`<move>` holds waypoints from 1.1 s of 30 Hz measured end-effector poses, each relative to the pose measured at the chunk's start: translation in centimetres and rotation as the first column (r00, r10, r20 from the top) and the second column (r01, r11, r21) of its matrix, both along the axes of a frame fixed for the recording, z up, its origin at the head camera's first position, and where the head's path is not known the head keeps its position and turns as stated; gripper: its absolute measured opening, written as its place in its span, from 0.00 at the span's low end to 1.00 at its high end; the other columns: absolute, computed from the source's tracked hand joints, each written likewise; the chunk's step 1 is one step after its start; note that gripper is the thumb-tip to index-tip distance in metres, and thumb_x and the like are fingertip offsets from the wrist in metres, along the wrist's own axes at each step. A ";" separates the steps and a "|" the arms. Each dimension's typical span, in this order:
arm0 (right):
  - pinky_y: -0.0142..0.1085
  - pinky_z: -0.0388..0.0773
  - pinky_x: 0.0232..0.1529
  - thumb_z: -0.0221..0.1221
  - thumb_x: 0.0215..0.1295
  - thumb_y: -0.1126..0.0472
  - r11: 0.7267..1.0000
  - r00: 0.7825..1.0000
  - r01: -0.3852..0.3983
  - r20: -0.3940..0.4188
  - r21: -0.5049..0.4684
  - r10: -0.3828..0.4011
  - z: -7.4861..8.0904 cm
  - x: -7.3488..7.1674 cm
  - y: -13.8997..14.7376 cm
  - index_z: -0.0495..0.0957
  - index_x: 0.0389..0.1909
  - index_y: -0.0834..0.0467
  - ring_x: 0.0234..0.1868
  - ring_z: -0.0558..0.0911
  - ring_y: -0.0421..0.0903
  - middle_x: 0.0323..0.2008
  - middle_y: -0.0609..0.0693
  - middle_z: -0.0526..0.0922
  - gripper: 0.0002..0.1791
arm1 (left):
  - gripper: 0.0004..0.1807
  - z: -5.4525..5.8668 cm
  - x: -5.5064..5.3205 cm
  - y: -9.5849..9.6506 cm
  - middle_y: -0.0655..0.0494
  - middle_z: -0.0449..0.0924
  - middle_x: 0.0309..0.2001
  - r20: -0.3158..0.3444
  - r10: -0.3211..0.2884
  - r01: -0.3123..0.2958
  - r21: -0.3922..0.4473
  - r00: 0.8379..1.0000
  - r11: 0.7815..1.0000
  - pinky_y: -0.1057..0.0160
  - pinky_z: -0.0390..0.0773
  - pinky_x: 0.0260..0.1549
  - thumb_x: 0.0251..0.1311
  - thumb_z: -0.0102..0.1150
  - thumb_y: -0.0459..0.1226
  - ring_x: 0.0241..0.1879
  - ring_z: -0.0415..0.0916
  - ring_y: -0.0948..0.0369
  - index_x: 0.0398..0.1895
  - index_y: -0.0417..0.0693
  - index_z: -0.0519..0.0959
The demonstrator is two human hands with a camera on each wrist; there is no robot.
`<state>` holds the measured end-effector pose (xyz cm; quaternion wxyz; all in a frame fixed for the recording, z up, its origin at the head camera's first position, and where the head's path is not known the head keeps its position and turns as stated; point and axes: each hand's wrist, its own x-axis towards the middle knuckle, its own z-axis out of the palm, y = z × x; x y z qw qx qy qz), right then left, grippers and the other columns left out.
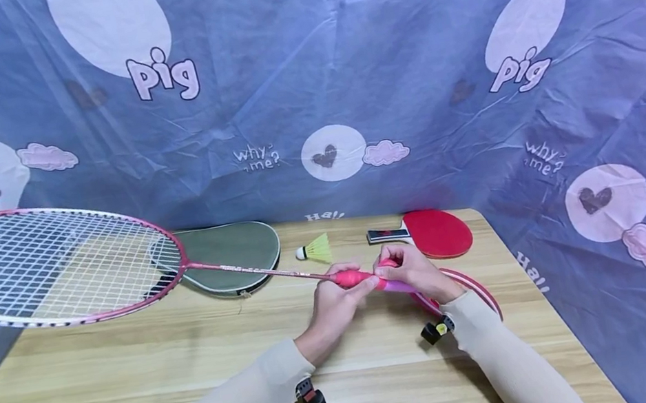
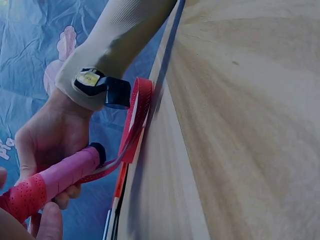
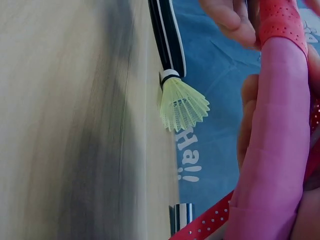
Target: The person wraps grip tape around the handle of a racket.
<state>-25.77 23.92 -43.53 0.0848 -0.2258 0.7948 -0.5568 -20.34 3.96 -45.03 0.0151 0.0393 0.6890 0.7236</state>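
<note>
A badminton racket is held above the table, its strung head out to the left. My left hand grips its handle around the part wrapped in red perforated tape, thumb along the near side. Pink-purple wrap covers the handle toward its butt, which has a black end in the left wrist view. My right hand pinches the red grip tape close beside the left thumb. Loose tape hangs from the handle and loops down by the right wrist. Part of the right hand is hidden behind the handle in its wrist view.
A green racket cover lies at the back of the wooden table. Right of it are a yellow shuttlecock and a red table tennis bat. A blue printed cloth hangs behind and along the sides.
</note>
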 end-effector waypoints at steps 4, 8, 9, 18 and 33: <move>0.30 0.76 0.36 0.65 0.64 0.64 0.999 0.999 0.033 -0.023 0.023 -0.033 0.3 0.2 -0.4 0.75 0.31 0.65 0.34 0.78 0.40 0.32 0.46 0.84 0.10 | 0.17 0.0 -0.1 -0.1 0.53 0.85 0.21 0.020 0.026 -0.026 -0.019 0.999 0.999 0.64 0.79 0.38 0.52 0.76 0.46 0.23 0.83 0.59 0.42 0.49 0.86; 0.31 0.76 0.37 0.66 0.63 0.64 0.999 0.999 0.035 -0.043 0.041 -0.034 0.4 0.2 -0.3 0.78 0.32 0.63 0.35 0.77 0.41 0.33 0.49 0.83 0.07 | 0.15 0.1 -0.2 -0.2 0.55 0.84 0.21 0.035 0.012 -0.012 0.018 0.999 1.000 0.64 0.81 0.35 0.52 0.76 0.41 0.21 0.79 0.64 0.42 0.47 0.87; 0.31 0.77 0.37 0.67 0.62 0.64 0.998 0.998 0.037 -0.048 0.049 -0.035 0.4 0.2 -0.2 0.79 0.32 0.62 0.36 0.77 0.41 0.33 0.49 0.83 0.06 | 0.15 0.2 -0.2 -0.2 0.58 0.84 0.21 0.045 0.004 -0.006 0.025 0.999 1.000 0.63 0.81 0.34 0.52 0.76 0.40 0.21 0.79 0.64 0.43 0.46 0.87; 0.31 0.75 0.35 0.68 0.60 0.64 0.992 0.996 0.077 -0.047 0.097 -0.073 0.3 0.0 0.1 0.80 0.34 0.62 0.33 0.75 0.39 0.29 0.45 0.83 0.07 | 0.18 0.4 -0.3 -0.3 0.55 0.88 0.35 0.069 -0.024 0.021 0.036 0.997 0.999 0.57 0.83 0.39 0.51 0.74 0.34 0.28 0.80 0.63 0.47 0.43 0.85; 0.29 0.70 0.29 0.68 0.62 0.61 0.987 0.996 0.091 0.009 0.132 -0.093 0.9 -0.3 0.9 0.78 0.34 0.62 0.28 0.72 0.38 0.23 0.44 0.76 0.10 | 0.17 0.4 0.0 -0.7 0.50 0.89 0.44 -0.050 -0.172 0.173 0.026 0.984 0.985 0.65 0.82 0.44 0.50 0.71 0.27 0.41 0.83 0.63 0.45 0.48 0.86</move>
